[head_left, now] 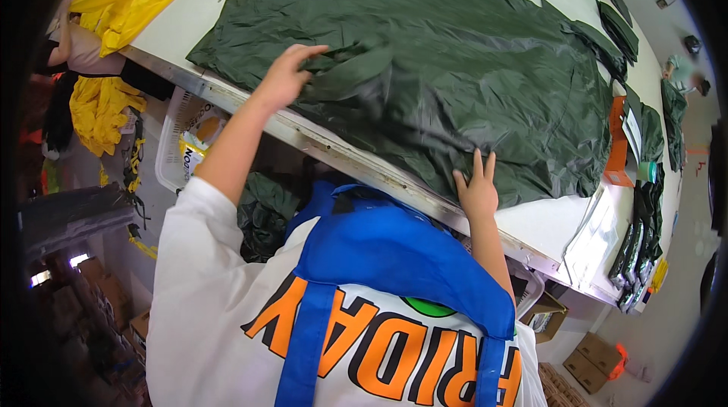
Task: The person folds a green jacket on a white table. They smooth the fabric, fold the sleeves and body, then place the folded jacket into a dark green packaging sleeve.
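A large dark green sheet of thin, shiny fabric (470, 50), creased all over, lies across the white worktable (531, 229). Near the table's front edge, my left hand (284, 79) grips a raised flap of it, thumb below and fingers above. The flap is smeared by motion just right of that hand. Further right, my right hand (479, 187) rests on the fabric's near edge with its fingers spread. Folds between both hands bunch up; what lies under them is hidden.
Yellow fabric (140, 1) hangs over the table's left end, beside another person's arm (62, 47). An orange box (620, 141) and folded dark green pieces (618, 28) lie on the right. Below the edge, a white basket (171, 141) holds packages. Cartons (595, 361) stand on the floor.
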Demonstrator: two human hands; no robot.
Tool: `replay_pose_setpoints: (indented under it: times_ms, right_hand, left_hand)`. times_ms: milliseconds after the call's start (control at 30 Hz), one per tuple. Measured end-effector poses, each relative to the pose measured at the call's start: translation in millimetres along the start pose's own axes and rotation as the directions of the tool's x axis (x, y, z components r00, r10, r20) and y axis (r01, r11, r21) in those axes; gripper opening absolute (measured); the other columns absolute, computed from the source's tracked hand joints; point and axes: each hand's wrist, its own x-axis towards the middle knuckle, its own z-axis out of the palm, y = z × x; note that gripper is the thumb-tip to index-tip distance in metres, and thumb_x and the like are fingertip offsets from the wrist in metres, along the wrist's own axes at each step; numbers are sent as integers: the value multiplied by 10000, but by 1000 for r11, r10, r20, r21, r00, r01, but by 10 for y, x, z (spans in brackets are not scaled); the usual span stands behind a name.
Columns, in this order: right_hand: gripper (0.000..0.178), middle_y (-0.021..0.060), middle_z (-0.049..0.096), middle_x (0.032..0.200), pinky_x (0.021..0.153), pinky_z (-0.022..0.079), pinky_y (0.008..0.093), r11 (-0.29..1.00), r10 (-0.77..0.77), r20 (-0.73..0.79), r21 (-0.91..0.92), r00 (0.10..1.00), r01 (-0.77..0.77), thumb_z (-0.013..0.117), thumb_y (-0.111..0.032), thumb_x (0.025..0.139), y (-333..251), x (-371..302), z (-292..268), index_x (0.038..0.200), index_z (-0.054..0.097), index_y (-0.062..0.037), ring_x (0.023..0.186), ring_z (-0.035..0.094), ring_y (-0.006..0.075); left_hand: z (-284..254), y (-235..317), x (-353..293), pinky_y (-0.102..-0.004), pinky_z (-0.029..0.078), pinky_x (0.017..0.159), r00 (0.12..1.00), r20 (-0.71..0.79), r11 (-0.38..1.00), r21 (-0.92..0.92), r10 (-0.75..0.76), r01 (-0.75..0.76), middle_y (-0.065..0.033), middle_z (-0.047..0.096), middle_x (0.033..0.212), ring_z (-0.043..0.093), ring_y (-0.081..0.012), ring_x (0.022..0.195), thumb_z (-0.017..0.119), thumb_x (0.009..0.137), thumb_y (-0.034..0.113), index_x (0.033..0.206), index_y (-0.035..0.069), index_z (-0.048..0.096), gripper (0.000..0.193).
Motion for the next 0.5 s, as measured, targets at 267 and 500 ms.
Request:
replay_pose_setpoints:
  times_ms: [267, 500]
  right_hand:
    - [641, 89, 266, 1511, 654, 526, 378, 983, -151, -29, -114, 988, 147, 632, -445, 816, 131, -81, 132, 1391, 411, -268, 869, 657, 291]
    - [637, 49, 314, 1493, 667, 528, 373, 986, -153, -25, -77, 988, 150, 642, -436, 809, 174, -70, 126, 1379, 426, -253, 864, 657, 278]
  left_hand:
    - [-78, -471, 484, -284, 377, 986, 912, 375, 924, -261, -168, 278, -88, 477, 1333, 472, -209, 1176, 470, 693, -126, 1318, 121, 515, 674]
    - [366, -203, 903, -272, 399, 945, 516, 854, 976, 159, -61, -147, -63, 573, 1178, 512, -183, 1124, 502, 634, -120, 1261, 168, 528, 691]
